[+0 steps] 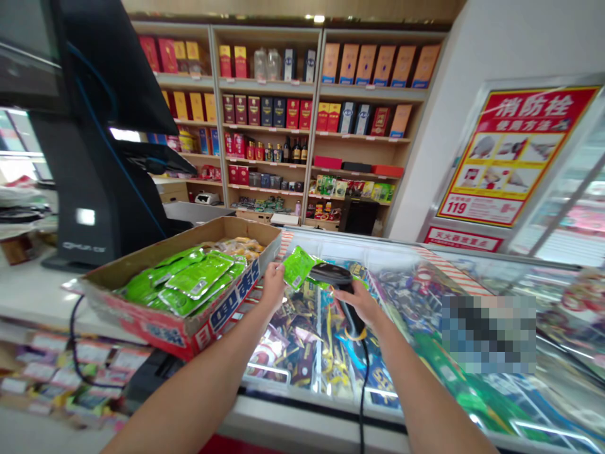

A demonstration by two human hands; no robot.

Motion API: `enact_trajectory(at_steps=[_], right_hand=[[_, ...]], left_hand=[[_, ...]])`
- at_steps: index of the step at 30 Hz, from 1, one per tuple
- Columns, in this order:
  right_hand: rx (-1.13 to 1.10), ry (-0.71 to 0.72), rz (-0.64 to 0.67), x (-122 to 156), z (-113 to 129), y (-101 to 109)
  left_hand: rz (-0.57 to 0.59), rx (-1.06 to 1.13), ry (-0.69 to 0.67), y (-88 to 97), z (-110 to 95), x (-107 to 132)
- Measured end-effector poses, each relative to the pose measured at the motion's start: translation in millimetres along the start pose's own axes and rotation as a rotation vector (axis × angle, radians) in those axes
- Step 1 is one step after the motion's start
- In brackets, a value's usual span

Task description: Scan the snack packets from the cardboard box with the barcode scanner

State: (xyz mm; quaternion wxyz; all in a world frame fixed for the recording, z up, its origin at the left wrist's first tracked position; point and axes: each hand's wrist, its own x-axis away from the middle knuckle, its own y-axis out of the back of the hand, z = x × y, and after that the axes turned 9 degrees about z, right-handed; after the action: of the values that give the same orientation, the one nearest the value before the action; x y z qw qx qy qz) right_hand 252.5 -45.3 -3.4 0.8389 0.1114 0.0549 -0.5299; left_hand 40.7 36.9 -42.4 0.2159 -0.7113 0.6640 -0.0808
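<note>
A green foil snack packet (pixel 297 267) is pinched at its lower corner by the person's left hand (pixel 273 285), whose thumb and fingers are closed on it, and it is raised above a glass-topped chest freezer (pixel 331 243). The right hand (pixel 353 302) is wrapped firmly around the grip of a black handheld barcode scanner (pixel 334 273), with the scanner's head turned toward the packet and right beside it. From this angle, it is hard to tell whether the two touch. A black cable (pixel 363 391) hangs from the scanner's base and down past the freezer's front edge.

To the left, an open cardboard box (pixel 179 321) with blue and red printing on its side sits on a white counter (pixel 33 296), one corner reaching over the freezer. It holds more green packets (pixel 198 277) and, behind them, yellow packets (pixel 241 247). Inside the freezer, many colourful wrapped packages (pixel 302 340) lie under the glass.

Beyond the counter stands a black checkout terminal (pixel 94 164). Wooden shelves (pixel 288 82) at the back hold boxed and bottled liquor. On the right, a red and yellow poster (pixel 505 154) with Chinese text shows the number 119.
</note>
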Motion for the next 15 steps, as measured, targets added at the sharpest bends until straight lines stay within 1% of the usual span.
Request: enact_trajectory(at_steps=[4, 7, 9, 11, 13, 15], right_hand=[[-0.173, 0.056, -0.194, -1.7, -0.9, 11.3], [-0.270, 0.116, -0.323, -2.6, -1.5, 20.1], [-0.297, 0.153, -0.393, -3.3, -1.9, 24.0], [-0.304, 0.179, -0.452, -4.3, -2.5, 25.9], [-0.316, 0.195, -0.487, -5.4, -3.3, 26.2], [-0.331, 0.204, -0.504, -6.5, -4.2, 25.6]], left_hand=[[0.000, -0.058, 0.012, 0.1, 1.2, 2.9], [-0.007, -0.098, 0.075, -10.2, 0.7, 3.1], [0.026, -0.099, 0.130, -24.1, 0.1, 0.8], [0.083, -0.118, 0.149, -42.0, 0.1, -4.3], [0.141, -0.168, 0.129, -60.0, 0.9, -11.7], [0.182, -0.226, 0.080, -73.2, 1.9, -19.7]])
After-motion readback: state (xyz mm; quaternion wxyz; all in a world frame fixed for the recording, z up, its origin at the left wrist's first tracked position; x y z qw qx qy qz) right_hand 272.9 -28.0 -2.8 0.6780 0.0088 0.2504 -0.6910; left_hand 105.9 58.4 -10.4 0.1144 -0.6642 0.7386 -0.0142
